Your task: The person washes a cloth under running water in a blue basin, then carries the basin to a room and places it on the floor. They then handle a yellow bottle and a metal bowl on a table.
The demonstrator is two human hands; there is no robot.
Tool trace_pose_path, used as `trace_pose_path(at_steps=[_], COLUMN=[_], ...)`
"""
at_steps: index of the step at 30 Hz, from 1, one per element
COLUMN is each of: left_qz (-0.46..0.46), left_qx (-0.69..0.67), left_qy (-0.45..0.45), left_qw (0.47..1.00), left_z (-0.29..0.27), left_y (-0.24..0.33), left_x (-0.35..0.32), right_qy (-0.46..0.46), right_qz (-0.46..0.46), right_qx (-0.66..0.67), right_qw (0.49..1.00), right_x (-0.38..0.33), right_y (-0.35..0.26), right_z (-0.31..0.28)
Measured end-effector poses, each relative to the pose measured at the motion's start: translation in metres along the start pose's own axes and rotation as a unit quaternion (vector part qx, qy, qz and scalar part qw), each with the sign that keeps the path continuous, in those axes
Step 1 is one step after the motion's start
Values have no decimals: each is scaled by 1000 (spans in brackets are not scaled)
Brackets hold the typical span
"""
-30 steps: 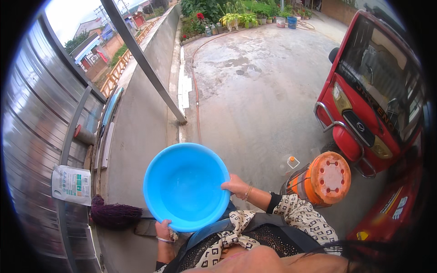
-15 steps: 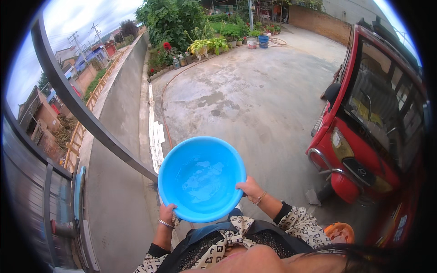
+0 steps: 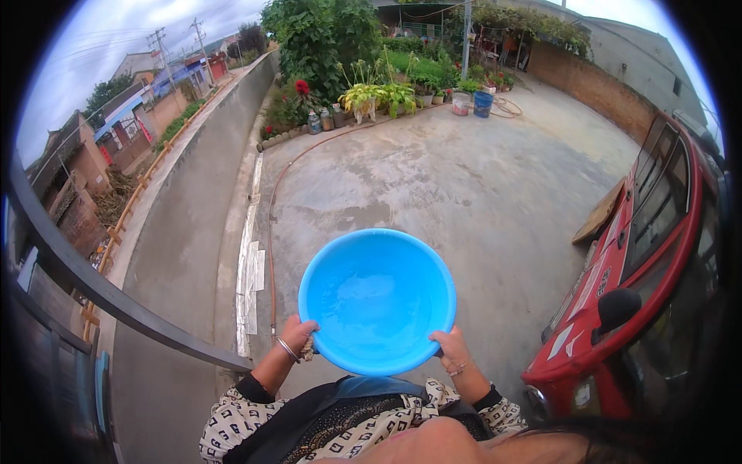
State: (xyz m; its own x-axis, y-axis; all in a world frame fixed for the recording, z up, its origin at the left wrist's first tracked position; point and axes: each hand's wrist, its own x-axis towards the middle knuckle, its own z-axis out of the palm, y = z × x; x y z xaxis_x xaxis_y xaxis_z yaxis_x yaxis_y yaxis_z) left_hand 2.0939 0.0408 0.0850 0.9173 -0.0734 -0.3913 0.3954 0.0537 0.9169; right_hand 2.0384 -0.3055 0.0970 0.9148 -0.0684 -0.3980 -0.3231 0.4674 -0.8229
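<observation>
A wide, round blue plastic basin (image 3: 379, 301) is held out in front of me at about waist height. Its inside glistens, and clear water seems to lie in the bottom. My left hand (image 3: 297, 334) grips the rim at its lower left, thumb over the edge; a silver bangle and a pale bit of cloth or band show at the wrist. At the lower right, my right hand (image 3: 450, 346) clasps the rim, thumb on top and the fingers hidden beneath. A beaded bracelet circles that wrist.
A red vehicle (image 3: 610, 325) stands close on my right. To the left run a grey metal rail (image 3: 116, 298) and a concrete wall (image 3: 185, 209). An orange hose (image 3: 272, 232) lies along the ground toward potted plants (image 3: 371, 99) and two buckets (image 3: 483, 104).
I have moved forward across the yard, past the front of the red vehicle. The basin stays in both hands; the orange bowl at the lower right has left the view.
</observation>
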Motion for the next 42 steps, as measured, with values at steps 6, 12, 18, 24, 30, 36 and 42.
trace_pose_path(at_steps=[6,12,18,24,30,36,42], left_qz=[-23,52,32,55,72,46,43], left_qx=[45,104,73,102,140,175,132], left_qy=[-92,-114,-104,-96,-115,-187,-211], left_qw=[994,987,991,989,981,966,968], left_z=[120,243,385,512,663,814,1000], left_y=[79,120,182,251,294,324,393], left_x=[200,394,547,703,856,1005,1130], right_qy=[114,110,119,92,122,205,178], right_qz=[-42,-70,-72,-81,-81,-88,-139], right_qx=[20,38,23,65,73,73,88], right_qw=[992,991,990,990,987,972,970], right_x=[133,305,461,613,752,848,979], right_y=[-113,-214,-330,-445,-544,-676,-790], right_z=[-52,-137,-226,-312,-419,-494,-629])
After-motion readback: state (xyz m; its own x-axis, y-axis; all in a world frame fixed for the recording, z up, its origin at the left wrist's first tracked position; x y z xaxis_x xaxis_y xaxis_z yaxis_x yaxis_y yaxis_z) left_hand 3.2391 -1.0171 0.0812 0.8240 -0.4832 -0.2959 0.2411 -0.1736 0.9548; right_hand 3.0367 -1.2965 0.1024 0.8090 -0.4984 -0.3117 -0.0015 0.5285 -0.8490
